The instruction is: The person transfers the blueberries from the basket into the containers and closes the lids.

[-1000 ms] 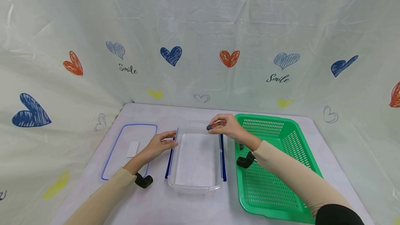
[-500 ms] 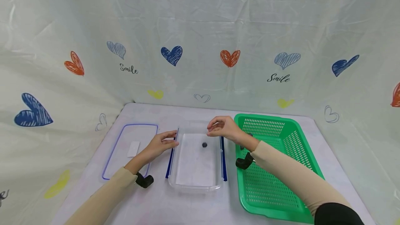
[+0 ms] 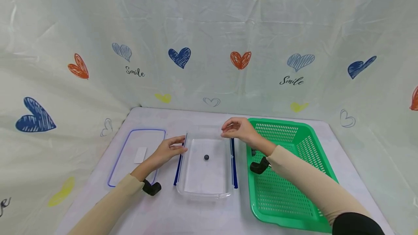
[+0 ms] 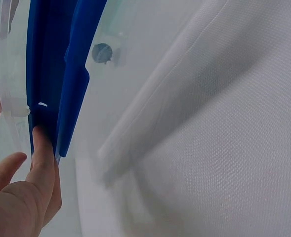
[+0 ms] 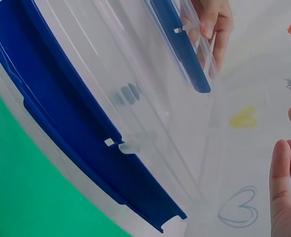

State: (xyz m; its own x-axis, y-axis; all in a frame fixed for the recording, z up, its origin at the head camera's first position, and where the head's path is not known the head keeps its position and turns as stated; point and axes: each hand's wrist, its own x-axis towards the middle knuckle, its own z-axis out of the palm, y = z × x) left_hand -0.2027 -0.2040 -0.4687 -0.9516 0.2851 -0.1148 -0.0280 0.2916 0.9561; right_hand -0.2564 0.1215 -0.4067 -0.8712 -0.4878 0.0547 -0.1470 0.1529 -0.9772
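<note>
A clear plastic box [image 3: 204,191] with blue side latches [image 5: 61,98] stands in the middle of the table. On its floor lies a small dark, roundish ball [image 3: 206,157], which shows through the wall in the left wrist view. My left hand [image 3: 170,148] rests at the box's left rim, one finger against the blue latch flap [image 4: 78,64]. Above the box's far right corner hovers my right hand [image 3: 240,130], fingers loosely bent and nothing between them. To the right, a green basket [image 3: 277,215] has another dark piece [image 3: 253,152] near its left wall, partly hidden by my wrist.
A clear lid with a blue seal [image 3: 119,157] lies flat at the left, bearing a white label [image 3: 140,155]. Behind the table [image 3: 183,220] hangs a pale sheet [image 3: 209,21] printed with hearts. My right forearm crosses over the basket.
The right hand has let go of the dark ball, which has dropped into the box and rolled left and nearer. That hand then drew back slightly right; the left hand stayed put.
</note>
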